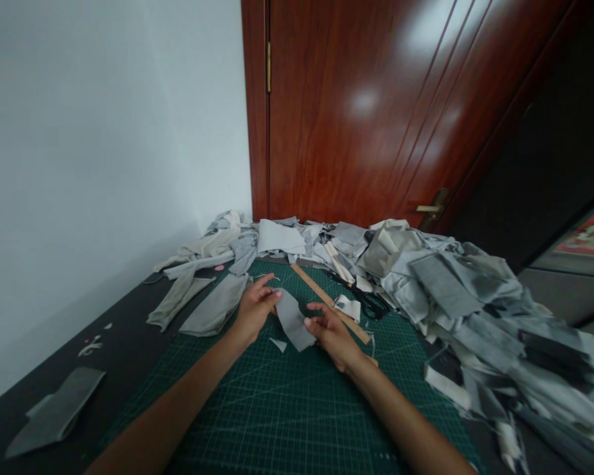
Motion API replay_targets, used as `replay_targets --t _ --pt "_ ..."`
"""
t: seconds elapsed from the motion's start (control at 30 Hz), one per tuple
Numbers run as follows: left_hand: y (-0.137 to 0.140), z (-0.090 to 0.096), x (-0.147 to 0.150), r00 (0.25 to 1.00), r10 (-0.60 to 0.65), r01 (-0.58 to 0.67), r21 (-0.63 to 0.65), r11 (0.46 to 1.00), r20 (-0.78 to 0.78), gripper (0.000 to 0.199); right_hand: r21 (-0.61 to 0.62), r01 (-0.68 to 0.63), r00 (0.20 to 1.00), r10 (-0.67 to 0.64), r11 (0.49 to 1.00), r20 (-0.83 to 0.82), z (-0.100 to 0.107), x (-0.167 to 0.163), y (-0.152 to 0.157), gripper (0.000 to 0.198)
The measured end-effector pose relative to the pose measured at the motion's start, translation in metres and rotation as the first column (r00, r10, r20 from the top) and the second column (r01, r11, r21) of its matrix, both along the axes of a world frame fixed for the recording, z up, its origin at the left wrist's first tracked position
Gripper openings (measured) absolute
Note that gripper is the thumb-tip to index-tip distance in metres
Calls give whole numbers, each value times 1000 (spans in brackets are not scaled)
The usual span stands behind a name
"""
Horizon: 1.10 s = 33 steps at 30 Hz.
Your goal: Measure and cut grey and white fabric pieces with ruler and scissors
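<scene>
Between my two hands is a small grey fabric piece (pixel 293 321), held above the green cutting mat (pixel 277 409). My left hand (pixel 257 307) pinches its upper left corner between thumb and finger. At its right edge, my right hand (pixel 329 333) grips it with the thumb and fingers. A small pale triangular scrap (pixel 278 344) lies on the mat just below the fabric. Behind my right hand a wooden ruler (pixel 317 289) lies slantwise, partly hidden by the hand. Black scissors (pixel 373 305) rest beyond it, beside a small white fabric piece (pixel 348 307).
A large heap of grey fabric scraps (pixel 445 284) covers the right side. More scraps and a white folded cloth (pixel 280 237) line the back, before a wooden door (pixel 346 119). Grey strips (pixel 215 307) lie left of my hands; a folded grey cloth (pixel 59 409) sits at front left.
</scene>
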<state>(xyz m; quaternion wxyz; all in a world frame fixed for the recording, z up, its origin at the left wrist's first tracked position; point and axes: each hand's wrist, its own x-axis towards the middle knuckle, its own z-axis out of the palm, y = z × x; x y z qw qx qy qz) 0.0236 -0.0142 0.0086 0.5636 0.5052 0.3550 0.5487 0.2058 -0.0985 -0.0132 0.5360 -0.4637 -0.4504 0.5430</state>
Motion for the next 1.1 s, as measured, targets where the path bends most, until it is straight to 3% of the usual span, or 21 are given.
replay_targets --t 0.1,0.17,0.23,0.27,0.33,0.4,0.43,0.5,0.53,0.6,0.7,0.8,0.97,1.03,1.1 --pt "6 2 -6 997 -10 13 31 999 -73 72 61 -196 980 195 979 29 7 3 -5 52" --pt "10 6 -13 992 -32 39 60 997 -125 59 84 -355 933 347 931 95 9 1 -8 40" --pt "13 12 -25 973 -128 138 42 989 -190 47 81 -447 893 437 891 109 6 -8 -12 37" --pt "15 15 -32 941 -241 247 -4 969 -238 44 87 -462 886 456 883 78 3 -14 -14 37" --pt "18 21 -49 780 -517 514 -110 851 -352 41 125 -460 884 467 879 -33 -6 -29 -19 39" --pt "21 25 -64 587 -670 681 -170 712 -454 41 147 -490 861 503 860 -74 -13 -43 -25 46" --pt "23 26 -71 512 -710 724 -202 660 -484 42 161 -474 875 483 866 -21 -15 -48 -28 46" --pt "26 27 -80 468 -713 745 -200 636 -521 43 232 -369 917 313 900 247 -15 -51 -33 37" --pt "28 27 -83 481 -697 739 -183 649 -532 43 297 -321 891 180 900 417 -13 -49 -35 33" --pt "30 28 -86 537 -648 703 -137 697 -541 44 395 -353 721 -22 848 692 -7 -43 -37 34" --pt "31 28 -83 622 -567 615 -113 781 -540 44 349 -580 458 -60 736 887 0 -34 -36 44" --pt "29 26 -76 719 -484 495 -122 860 -499 44 275 -667 316 -71 692 946 3 -34 -34 36" --pt "32 14 -66 821 -348 337 -107 935 -453 45 216 -615 253 -69 758 965 6 -35 -34 45" --pt "34 8 -63 835 -287 292 -65 954 -470 44 227 -598 293 -54 769 955 8 -29 -32 46" --pt "37 4 -61 836 -258 280 -28 960 -484 41 271 -552 393 -40 789 918 11 -16 -27 45"
